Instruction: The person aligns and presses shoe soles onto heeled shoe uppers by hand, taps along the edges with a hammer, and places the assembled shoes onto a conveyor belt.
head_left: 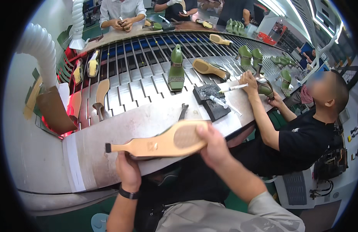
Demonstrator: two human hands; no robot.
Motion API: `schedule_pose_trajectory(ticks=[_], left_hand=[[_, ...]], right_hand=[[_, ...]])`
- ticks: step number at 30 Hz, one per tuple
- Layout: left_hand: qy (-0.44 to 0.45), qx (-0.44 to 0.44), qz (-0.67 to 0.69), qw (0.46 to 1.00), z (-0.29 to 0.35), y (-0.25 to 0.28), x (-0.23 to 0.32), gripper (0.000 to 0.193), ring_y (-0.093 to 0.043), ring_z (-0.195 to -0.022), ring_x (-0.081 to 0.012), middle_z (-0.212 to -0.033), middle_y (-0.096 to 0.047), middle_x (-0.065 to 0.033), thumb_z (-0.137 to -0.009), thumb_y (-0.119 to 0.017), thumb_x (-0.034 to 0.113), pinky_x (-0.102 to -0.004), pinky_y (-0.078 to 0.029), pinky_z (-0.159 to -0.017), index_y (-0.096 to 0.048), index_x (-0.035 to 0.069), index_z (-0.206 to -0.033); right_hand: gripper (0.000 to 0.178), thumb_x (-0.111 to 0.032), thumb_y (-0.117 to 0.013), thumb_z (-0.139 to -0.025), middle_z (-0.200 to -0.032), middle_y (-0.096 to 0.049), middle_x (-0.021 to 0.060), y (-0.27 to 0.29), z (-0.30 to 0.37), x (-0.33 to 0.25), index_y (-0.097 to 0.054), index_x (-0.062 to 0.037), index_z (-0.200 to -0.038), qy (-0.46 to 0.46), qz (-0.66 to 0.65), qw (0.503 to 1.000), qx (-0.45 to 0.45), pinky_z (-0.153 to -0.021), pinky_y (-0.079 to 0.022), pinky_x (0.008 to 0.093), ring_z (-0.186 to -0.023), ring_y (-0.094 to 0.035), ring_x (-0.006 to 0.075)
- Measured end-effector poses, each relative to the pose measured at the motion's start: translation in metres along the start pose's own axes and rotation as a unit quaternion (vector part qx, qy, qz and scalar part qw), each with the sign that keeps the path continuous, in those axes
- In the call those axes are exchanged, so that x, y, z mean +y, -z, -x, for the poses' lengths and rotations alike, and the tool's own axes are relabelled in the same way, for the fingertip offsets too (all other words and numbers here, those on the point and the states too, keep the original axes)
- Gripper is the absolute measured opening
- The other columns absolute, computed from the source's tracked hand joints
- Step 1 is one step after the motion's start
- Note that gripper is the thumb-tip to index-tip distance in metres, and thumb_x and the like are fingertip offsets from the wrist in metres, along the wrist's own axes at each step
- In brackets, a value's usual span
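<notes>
A high-heeled shoe (159,145) lies across both my hands with its tan sole facing up. Its dark heel tip points left. My left hand (128,172) is closed round the shoe near the heel, from below. My right hand (217,149) grips the toe end, thumb pressed on the sole. The upper is mostly hidden underneath. Beyond the shoe, a dark metal tool (183,112) rests on the bench (121,131). Right of it stand dark, rough blocks (217,111) with syringes (218,101) on and beside them.
A slatted metal conveyor (128,83) carries green heeled shoes (176,71) and tan-soled ones (102,92). At the right, a co-worker (306,135) holds a shoe and a syringe. More people work across the conveyor. A white ribbed hose (41,46) hangs at the left beside a brown board (55,108).
</notes>
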State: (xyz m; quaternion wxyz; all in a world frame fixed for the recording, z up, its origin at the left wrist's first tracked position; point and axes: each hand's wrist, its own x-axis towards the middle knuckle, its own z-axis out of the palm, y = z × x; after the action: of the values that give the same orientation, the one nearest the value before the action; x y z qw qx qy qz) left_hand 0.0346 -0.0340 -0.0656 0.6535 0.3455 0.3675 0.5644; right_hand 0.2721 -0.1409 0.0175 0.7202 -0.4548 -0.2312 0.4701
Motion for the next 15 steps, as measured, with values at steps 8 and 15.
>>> schedule_pose_trajectory(ticks=[8, 15], left_hand=[[-0.230, -0.199, -0.315, 0.899, -0.049, 0.017, 0.076, 0.058, -0.067, -0.083, -0.0204, -0.089, -0.072, -0.0116, -0.114, -0.030, 0.035, -0.0347, -0.053, -0.080, -0.071, -0.002, -0.098], [-0.261, -0.268, -0.299, 0.878, -0.036, -0.006, 0.075, 0.056, -0.065, -0.089, -0.0243, -0.096, -0.071, -0.0144, -0.114, -0.035, 0.035, -0.0356, -0.050, -0.084, -0.072, -0.003, -0.097]], right_hand=[[0.055, -0.020, -0.081, -0.091, -0.095, -0.068, 0.0090, -0.025, 0.039, 0.035, -0.058, 0.0017, -0.136, 0.013, 0.402, 0.876, -0.267, -0.075, -0.056, 0.0315, -0.083, -0.067, 0.0169], [0.039, -0.006, -0.086, -0.078, -0.081, -0.068, 0.0060, -0.112, -0.009, -0.009, -0.074, -0.0078, -0.115, 0.340, 0.481, 0.736, -0.332, -0.059, -0.052, 0.0296, -0.066, -0.066, 0.0199]])
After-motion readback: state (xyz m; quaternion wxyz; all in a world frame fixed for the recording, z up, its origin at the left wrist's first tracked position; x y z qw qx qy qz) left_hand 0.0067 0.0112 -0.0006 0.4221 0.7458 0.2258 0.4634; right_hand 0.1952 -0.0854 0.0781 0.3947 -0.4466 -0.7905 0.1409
